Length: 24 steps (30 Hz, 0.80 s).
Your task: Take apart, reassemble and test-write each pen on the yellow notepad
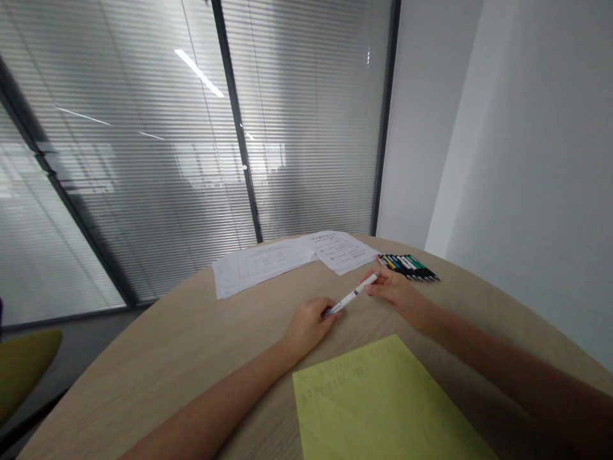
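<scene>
A white pen (353,294) slants between my two hands, just above the wooden table (239,332). My left hand (310,322) is closed around its lower left end, where a bluish part shows at the fingers. At the upper right end, the fingers of my right hand (391,291) pinch the pen. Right behind that hand lies a row of several pens (409,267) in black, white, blue, yellow and green, side by side. Nearer to me a yellow sheet of paper (373,409) with faint handwriting lies on the table, below both hands.
Two groups of white printed sheets, a left stack (261,265) and a right sheet (341,251), lie along the table's far edge. Beyond stands a glass partition with blinds (306,128). A white wall (536,160) rises at right, and a yellow-green chair (26,367) stands at left.
</scene>
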Available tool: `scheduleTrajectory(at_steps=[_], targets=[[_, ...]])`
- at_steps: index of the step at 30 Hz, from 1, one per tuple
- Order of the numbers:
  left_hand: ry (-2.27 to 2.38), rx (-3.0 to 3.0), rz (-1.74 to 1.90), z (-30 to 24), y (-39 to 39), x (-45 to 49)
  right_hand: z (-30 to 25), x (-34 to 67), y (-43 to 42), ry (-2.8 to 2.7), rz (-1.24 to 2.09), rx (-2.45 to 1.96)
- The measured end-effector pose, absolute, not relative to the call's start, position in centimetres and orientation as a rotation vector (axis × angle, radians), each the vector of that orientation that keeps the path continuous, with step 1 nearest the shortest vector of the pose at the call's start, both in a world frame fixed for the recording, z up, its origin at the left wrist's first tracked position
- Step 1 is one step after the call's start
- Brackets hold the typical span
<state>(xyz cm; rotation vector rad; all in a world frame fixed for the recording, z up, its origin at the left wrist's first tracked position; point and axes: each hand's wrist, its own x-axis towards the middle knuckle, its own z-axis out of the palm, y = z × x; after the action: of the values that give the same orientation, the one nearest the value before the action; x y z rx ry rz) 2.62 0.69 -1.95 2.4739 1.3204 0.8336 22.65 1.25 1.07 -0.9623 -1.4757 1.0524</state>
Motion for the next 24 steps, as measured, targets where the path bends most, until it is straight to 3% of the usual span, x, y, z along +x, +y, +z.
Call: scheduleTrajectory(at_steps=[10,18,24], targets=[[1.315,2.506,0.964,-2.1,0.9,2.5,1.2,23.7,2.0,-1.729,0.763,-1.296],[1.35,2.481,0.971,-1.9,0.8,2.5,2.6,25.6,2.3,-1.894,0.913,-1.039],[1.35,2.497,0.975,-2.0,0.9,2.4,2.9,25.6,2.0,-2.077,0.698,-1.16]])
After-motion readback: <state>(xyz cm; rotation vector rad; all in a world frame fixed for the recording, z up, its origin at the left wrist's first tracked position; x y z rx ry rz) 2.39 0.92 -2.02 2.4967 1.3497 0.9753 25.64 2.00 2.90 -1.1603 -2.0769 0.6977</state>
